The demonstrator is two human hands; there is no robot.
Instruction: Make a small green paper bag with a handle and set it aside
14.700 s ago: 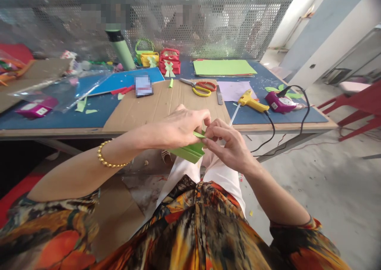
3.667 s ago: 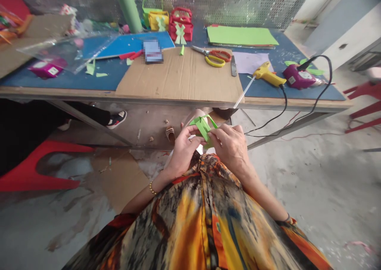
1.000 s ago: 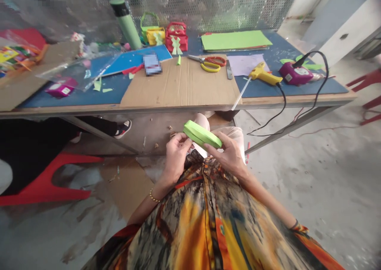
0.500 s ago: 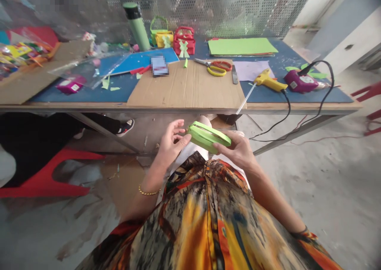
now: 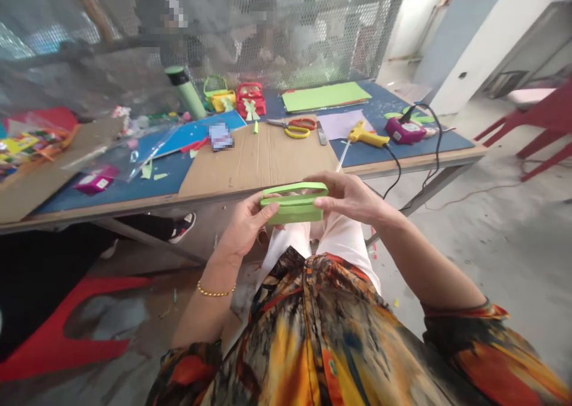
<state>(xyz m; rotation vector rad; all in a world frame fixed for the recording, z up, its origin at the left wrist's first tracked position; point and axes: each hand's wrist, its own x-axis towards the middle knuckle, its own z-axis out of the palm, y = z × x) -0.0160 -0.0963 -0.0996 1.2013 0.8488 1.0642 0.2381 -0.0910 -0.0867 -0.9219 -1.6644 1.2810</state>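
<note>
Lime-green toy handbag, pinched at one end by the left hand and at the other by the right hand over the white trousers, could crease if either grip tightens too much.

One view, from the wearer's head, looks forward and down: shirt close below, fingers and green box near the middle, desk beyond, mesh farther back; the desk's edge slants upward rightward.
</note>
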